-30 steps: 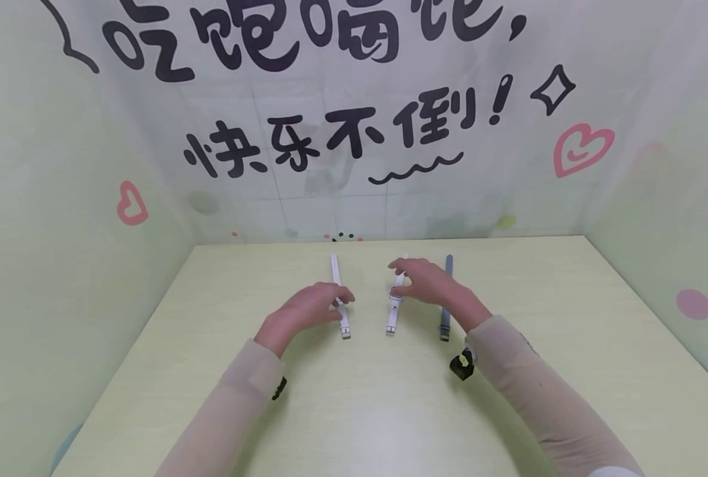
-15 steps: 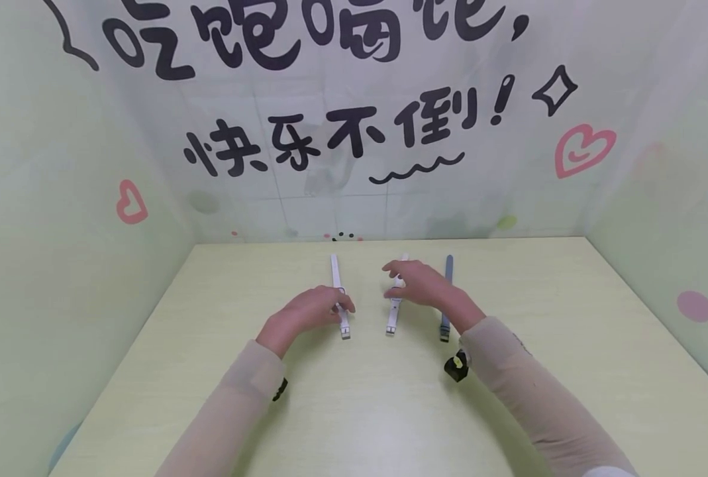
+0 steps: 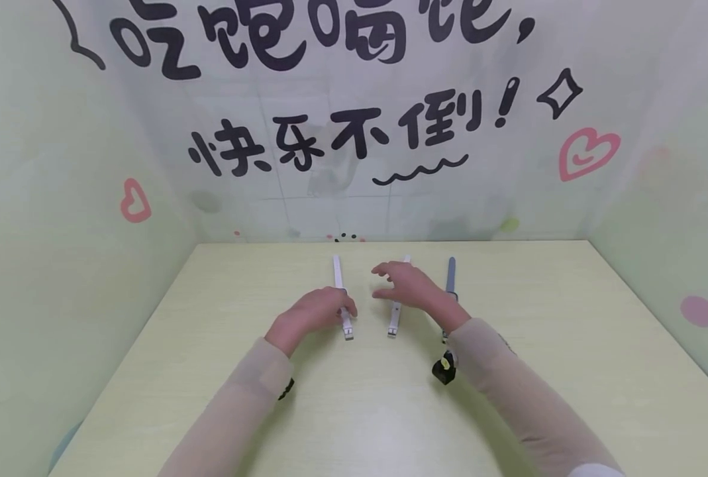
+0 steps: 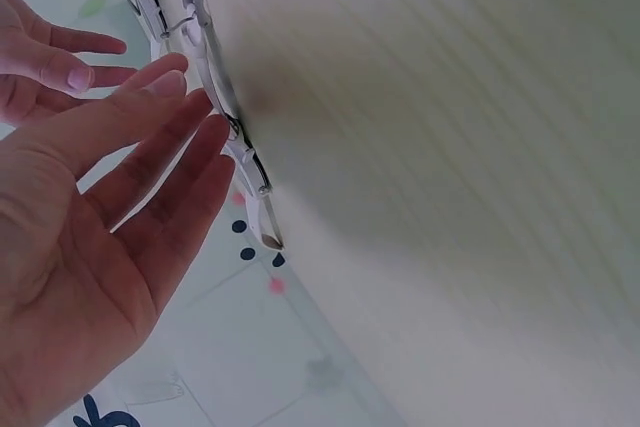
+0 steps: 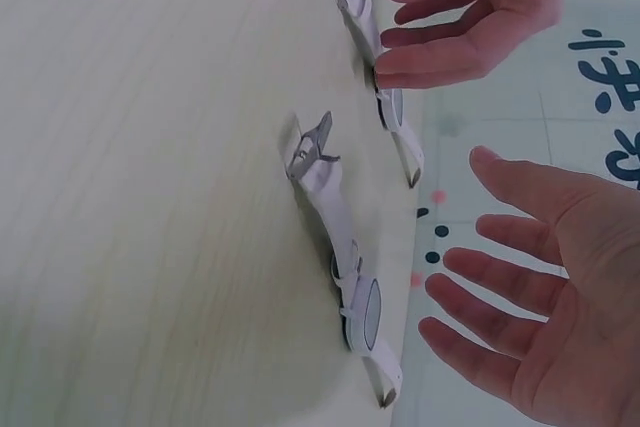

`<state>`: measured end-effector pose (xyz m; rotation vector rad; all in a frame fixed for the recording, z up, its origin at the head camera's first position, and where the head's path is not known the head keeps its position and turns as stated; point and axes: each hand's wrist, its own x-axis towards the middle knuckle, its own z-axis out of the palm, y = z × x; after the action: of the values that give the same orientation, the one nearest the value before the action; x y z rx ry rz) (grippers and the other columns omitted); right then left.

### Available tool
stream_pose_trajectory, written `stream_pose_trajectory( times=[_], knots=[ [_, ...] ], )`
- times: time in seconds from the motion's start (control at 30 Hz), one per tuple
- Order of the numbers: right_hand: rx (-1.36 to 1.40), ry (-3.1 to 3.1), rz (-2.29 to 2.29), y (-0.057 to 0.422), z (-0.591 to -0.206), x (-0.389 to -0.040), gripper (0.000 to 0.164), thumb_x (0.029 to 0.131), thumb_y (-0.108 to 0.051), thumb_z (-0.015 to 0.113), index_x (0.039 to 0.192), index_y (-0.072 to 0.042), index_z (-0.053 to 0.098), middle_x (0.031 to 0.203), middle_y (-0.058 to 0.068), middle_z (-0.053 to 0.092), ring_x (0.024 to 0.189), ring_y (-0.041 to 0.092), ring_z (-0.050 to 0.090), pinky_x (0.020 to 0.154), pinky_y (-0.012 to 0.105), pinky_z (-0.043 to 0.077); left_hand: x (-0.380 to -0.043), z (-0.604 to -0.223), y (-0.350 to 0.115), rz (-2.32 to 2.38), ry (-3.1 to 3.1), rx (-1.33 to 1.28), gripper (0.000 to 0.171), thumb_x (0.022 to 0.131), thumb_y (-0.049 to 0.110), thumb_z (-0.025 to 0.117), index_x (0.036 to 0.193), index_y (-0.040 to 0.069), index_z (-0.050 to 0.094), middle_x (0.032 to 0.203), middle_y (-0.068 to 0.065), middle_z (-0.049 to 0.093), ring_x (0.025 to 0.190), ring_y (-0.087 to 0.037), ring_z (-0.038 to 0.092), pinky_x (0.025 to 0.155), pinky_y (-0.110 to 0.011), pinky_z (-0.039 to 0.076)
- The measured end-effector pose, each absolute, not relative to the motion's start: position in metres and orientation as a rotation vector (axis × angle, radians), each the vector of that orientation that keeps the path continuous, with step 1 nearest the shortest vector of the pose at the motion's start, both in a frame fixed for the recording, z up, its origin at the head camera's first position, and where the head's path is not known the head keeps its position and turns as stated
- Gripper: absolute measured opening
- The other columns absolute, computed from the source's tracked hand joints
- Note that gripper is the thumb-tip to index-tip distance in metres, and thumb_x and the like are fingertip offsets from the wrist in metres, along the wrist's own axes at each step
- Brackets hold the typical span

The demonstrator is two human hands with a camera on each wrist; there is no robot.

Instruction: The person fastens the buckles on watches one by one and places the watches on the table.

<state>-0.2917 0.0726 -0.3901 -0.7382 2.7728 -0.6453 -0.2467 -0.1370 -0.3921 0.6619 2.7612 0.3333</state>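
Note:
Two white-strapped wristwatches and one blue-grey one lie stretched out on the table. My left hand (image 3: 314,310) hovers at the left white watch (image 3: 338,270), its fingers loosely bent; in the left wrist view the fingertips come close to that watch (image 4: 205,42), and I cannot tell whether they touch it. Above the middle white watch (image 3: 394,322) is my right hand (image 3: 410,285), fingers spread and holding nothing. The right wrist view shows the middle watch (image 5: 365,312) apart from the fingers. My right forearm partly hides the blue-grey watch (image 3: 452,273).
The pale wood-grain table (image 3: 354,411) ends at a white back sheet (image 3: 330,212) printed with black characters and hearts. Pale side walls (image 3: 50,265) stand left and right. A black device (image 3: 445,368) hangs under my right wrist.
My right hand has drifted left across the middle watch, toward the left hand. My left hand has lowered slightly, its fingers dipping a little. The watches stay in place; the view shifts slightly.

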Motion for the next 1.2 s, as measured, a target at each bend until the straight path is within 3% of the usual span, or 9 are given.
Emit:
stream_pose_trajectory(
  times=[0.3,0.6,0.83,1.1,1.2],
  knots=[
    [-0.586,2.667,-0.978,0.047,-0.399,-0.290,0.046,0.096,-0.024,0.067,0.135,-0.003,0.058,0.131,0.016,0.065,0.118,0.031,0.064,0.096,0.041,0.056,-0.244,-0.393,-0.133,0.256,2.787,0.733,0.020,0.089,0.003,0.071,0.105,0.014,0.078,0.115,-0.005,0.069,0.109,-0.025,0.065,0.095,-0.039,0.055],
    [-0.534,2.633,-1.071,0.037,-0.405,-0.291,0.037,0.098,-0.023,0.062,0.128,-0.002,0.062,0.122,0.016,0.068,0.116,0.030,0.062,0.099,0.043,0.052,-0.245,-0.399,-0.124,0.051,2.838,0.835,0.020,0.093,0.004,0.066,0.105,0.016,0.077,0.125,-0.005,0.069,0.116,-0.022,0.065,0.099,-0.037,0.055],
    [-0.519,2.635,-1.123,0.041,-0.410,-0.291,0.036,0.099,-0.023,0.060,0.128,-0.002,0.062,0.123,0.017,0.068,0.117,0.031,0.062,0.099,0.045,0.052,-0.245,-0.405,-0.121,-0.099,2.880,0.891,0.013,0.092,0.006,0.068,0.093,0.018,0.072,0.110,-0.001,0.069,0.089,-0.015,0.058,0.083,-0.029,0.055],
    [-0.486,2.659,-1.122,0.052,-0.409,-0.290,0.037,0.100,-0.026,0.060,0.130,-0.005,0.061,0.126,0.015,0.067,0.120,0.032,0.061,0.098,0.045,0.054,-0.245,-0.402,-0.125,-0.202,2.976,1.053,0.017,0.090,0.009,0.072,0.102,0.020,0.073,0.108,0.002,0.071,0.095,-0.016,0.064,0.084,-0.028,0.057],
    [-0.474,2.662,-1.138,0.057,-0.407,-0.290,0.038,0.099,-0.027,0.060,0.130,-0.005,0.062,0.127,0.015,0.067,0.122,0.032,0.061,0.099,0.046,0.053,-0.246,-0.399,-0.128,-0.124,3.030,1.066,0.014,0.094,0.009,0.067,0.104,0.018,0.068,0.105,0.002,0.069,0.088,-0.014,0.064,0.079,-0.027,0.057]
  ],
)
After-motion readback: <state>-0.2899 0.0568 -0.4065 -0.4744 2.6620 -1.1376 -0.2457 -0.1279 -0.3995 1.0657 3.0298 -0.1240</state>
